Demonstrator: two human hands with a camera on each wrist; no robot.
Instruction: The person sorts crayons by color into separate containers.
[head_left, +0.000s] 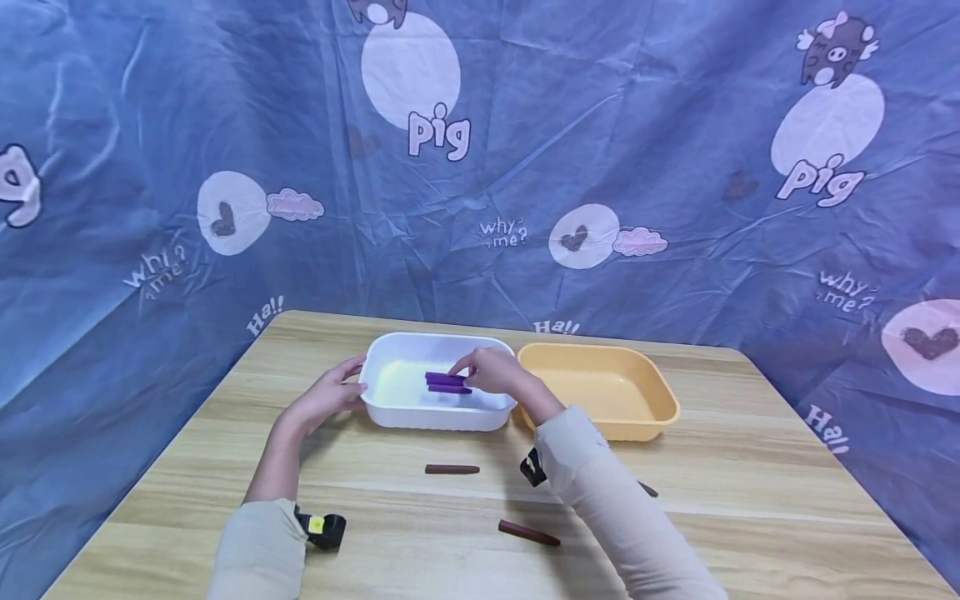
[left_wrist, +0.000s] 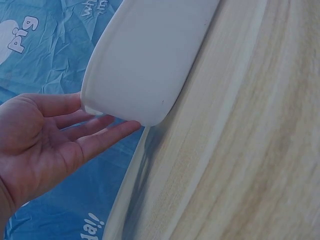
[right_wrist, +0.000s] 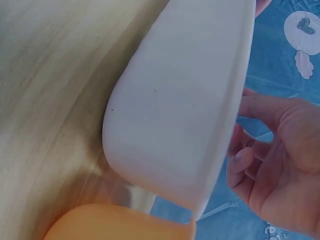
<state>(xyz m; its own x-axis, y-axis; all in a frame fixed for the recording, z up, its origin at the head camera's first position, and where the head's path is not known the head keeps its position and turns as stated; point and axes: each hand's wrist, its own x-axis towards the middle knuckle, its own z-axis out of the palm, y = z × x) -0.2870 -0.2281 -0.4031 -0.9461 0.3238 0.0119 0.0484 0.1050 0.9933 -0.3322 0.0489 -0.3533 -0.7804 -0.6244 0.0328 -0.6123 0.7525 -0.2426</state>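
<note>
A white plastic bin point(head_left: 438, 421) stands toward the back of the table. My left hand point(head_left: 330, 398) rests against its left end, thumb at the rim; the left wrist view shows the fingers point(left_wrist: 107, 137) nearly straight along the outer wall. Over the bin's right side reaches my right hand point(head_left: 491, 371), thumb and index at the right end of several purple crayons point(head_left: 448, 389) lying side by side inside. It seems to pinch one of them. In the right wrist view, the bin wall point(right_wrist: 170, 110) hides the fingertips of that hand point(right_wrist: 280, 150) and the crayons.
An orange bin point(head_left: 600, 383) sits right beside the white one. Brown crayons lie on the table nearer me: one at the middle point(head_left: 452, 469), one nearer the front point(head_left: 529, 533), one partly behind the right sleeve point(head_left: 648, 490). Blue printed cloth point(head_left: 480, 167) hangs behind.
</note>
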